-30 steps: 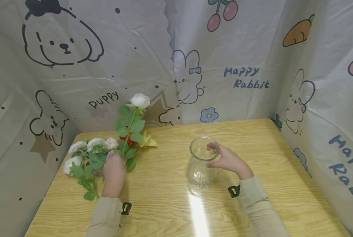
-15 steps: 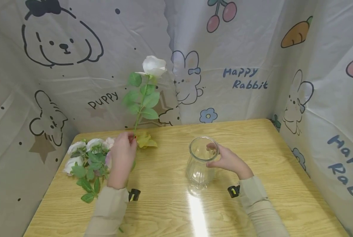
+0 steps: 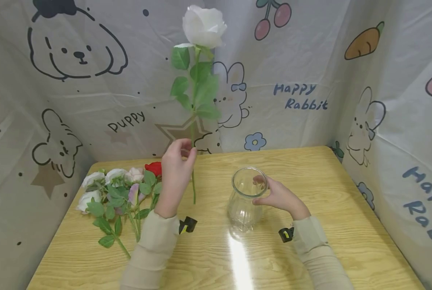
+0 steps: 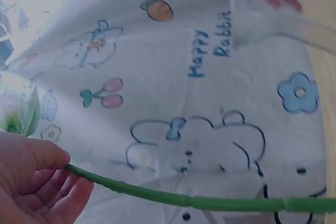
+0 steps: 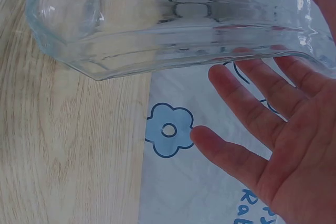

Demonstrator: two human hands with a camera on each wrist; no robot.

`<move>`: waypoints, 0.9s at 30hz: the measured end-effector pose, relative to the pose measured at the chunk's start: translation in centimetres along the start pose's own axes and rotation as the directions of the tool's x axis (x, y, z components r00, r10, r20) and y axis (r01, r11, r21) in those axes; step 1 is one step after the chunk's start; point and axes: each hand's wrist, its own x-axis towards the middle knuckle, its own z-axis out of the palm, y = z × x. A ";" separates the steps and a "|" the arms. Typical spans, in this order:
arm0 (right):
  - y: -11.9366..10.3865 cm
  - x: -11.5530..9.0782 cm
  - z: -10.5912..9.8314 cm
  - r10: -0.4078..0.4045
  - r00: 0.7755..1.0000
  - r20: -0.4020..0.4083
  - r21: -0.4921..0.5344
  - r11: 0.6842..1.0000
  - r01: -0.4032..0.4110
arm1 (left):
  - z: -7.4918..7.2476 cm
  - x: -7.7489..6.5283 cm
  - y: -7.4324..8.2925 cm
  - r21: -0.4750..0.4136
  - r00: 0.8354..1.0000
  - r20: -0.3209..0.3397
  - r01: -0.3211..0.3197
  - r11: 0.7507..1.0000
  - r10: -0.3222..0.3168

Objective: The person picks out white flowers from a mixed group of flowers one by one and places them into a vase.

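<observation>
Head: left hand [image 3: 175, 172] pinches white rose [image 3: 203, 30]; curtain [image 3: 303, 121] reads "Puppy", "Happy Rabbit".

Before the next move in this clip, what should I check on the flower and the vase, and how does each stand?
1. White rose pinched by its stem in the left hand: ok.
2. Glass vase upright on the table: ok.
3. Right hand holding the vase near its rim: ok.
4. Stem's lower end over the vase's mouth: not ok; it hangs off to the left.
5. Firmness of either grip: cannot tell.
</observation>
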 end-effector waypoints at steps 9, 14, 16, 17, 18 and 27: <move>0.2 0.0 0.1 0.005 1.000 -0.003 -0.003 1.000 -0.005 | 2.1 0.9 3.4 -0.153 0.991 -0.023 -0.132 0.979 0.130; 0.3 0.0 0.1 0.006 1.000 0.000 -0.006 1.000 -0.006 | 2.7 1.1 5.0 -0.201 0.988 -0.007 -0.155 0.967 0.157; 0.4 0.0 0.1 0.007 1.000 0.003 0.000 1.000 -0.007 | 3.0 1.1 5.5 -0.217 0.985 -0.009 -0.170 0.961 0.172; 0.4 0.0 0.1 0.007 1.000 0.005 0.003 1.000 -0.007 | 3.1 1.1 5.7 -0.226 0.984 -0.011 -0.176 0.958 0.178; 0.3 0.0 0.1 0.007 1.000 0.006 0.004 1.000 -0.007 | 3.3 1.1 5.9 -0.231 0.982 -0.016 -0.185 0.955 0.186; 0.2 -0.1 0.0 0.003 1.000 -0.001 0.012 1.000 -0.003 | 4.5 0.9 7.2 -0.246 0.966 -0.071 -0.259 0.934 0.249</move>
